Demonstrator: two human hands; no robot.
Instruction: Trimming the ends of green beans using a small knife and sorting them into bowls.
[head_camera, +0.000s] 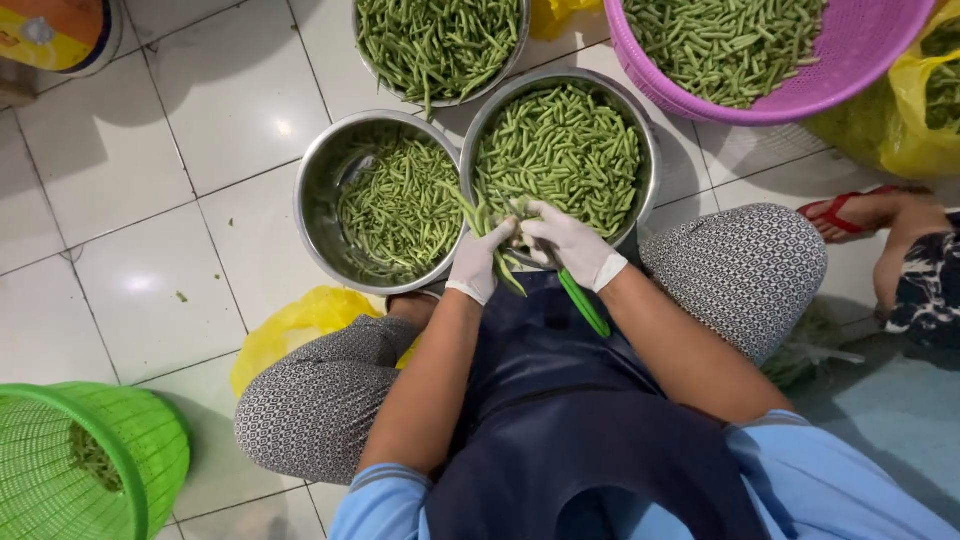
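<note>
White-gloved left hand (478, 262) and right hand (575, 247) on green beans (487, 226)

- Ahead: three steel bowls (378, 205) and a pink basket (770, 60) crowd the floor (150, 200), rims touching.
- Left: open tiles, passage free up to the green basket (90, 460).
- Right: someone's sandalled foot (865, 212) blocks.

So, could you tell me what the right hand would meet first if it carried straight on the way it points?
The right hand points up-left toward the bunch of green beans in the left hand; it would likely meet those first, though depth is unclear.
</note>
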